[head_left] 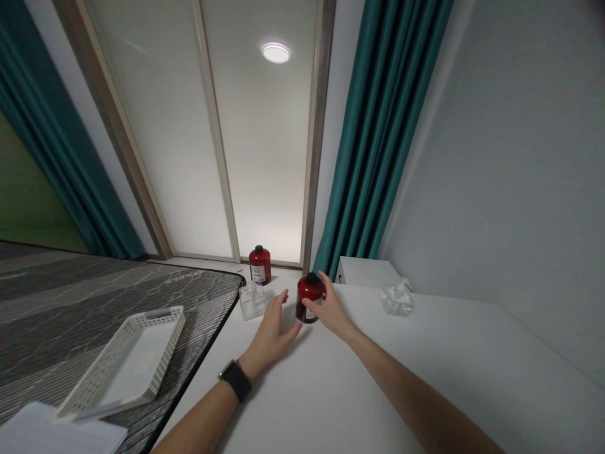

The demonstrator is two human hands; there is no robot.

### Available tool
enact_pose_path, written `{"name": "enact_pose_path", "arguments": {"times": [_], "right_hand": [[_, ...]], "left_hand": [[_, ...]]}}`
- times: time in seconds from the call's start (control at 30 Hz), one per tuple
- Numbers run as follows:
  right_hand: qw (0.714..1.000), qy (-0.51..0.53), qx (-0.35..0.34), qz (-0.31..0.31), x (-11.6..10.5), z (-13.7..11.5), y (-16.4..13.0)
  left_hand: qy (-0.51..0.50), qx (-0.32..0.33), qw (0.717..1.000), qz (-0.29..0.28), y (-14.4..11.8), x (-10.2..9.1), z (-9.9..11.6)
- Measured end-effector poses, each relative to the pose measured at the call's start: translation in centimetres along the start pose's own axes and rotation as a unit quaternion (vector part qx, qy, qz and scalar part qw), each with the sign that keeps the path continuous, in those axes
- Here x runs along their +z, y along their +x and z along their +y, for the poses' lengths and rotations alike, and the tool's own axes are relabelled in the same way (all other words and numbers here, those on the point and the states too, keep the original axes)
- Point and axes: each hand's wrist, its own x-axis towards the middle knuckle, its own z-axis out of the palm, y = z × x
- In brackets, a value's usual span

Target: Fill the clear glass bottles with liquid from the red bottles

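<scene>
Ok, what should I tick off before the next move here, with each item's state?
1. Right hand on the glossy dark-red bottle with a black cap: ok.
2. Left hand touching that bottle: cannot tell; it is open beside it.
3. That bottle upright: ok.
4. Its white paper label fully visible: not ok, partly covered.
5. Second red, black-capped bottle standing apart from both hands: ok.

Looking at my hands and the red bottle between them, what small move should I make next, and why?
Perhaps close your left hand gently onto the red bottle to steady it: only your right hand seems to grip it, thumb across the front, while the left is open right beside it.
</scene>
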Motion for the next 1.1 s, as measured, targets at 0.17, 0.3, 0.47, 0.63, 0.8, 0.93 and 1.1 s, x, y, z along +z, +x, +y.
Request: {"name": "enact_pose_path", "arguments": {"times": [0.17, 0.3, 0.47, 0.63, 0.8, 0.93, 1.1], "right_hand": [[0.993, 0.033, -0.031, -0.108, -1.1, -2.0, -4.1], [0.985, -0.127, -0.053, -0.101, -3.5, -1.1, -4.2], [0.954, -0.286, -0.05, -0.077, -4.8, 1.5, -3.9], [0.921, -0.371, -0.084, -0.086, -3.1, 1.9, -5.2], [0.899, -0.421, -0.109, -0.044, -3.6, 0.7, -5.6], [0.887, -0.447, -0.101, 0.058, -7.2, 0.0, -4.9], [0.857, -0.439, -0.03, 0.268, -13.2, 1.0, -3.3]], "left_hand": [[-0.049, -0.009, 0.997, -0.05, -0.2, 0.1, 0.9], [-0.076, -0.031, 0.995, -0.053, -0.2, -0.1, 1.8], [-0.085, -0.057, 0.995, -0.005, 0.0, -0.1, 1.5], [-0.069, -0.063, 0.996, 0.002, -0.1, -0.1, 1.8], [-0.058, -0.06, 0.996, -0.01, -0.2, -0.3, 2.8], [-0.07, -0.06, 0.995, -0.026, -0.2, -0.1, 3.6], [-0.08, -0.058, 0.993, -0.059, -0.2, 0.4, 4.1]]}}
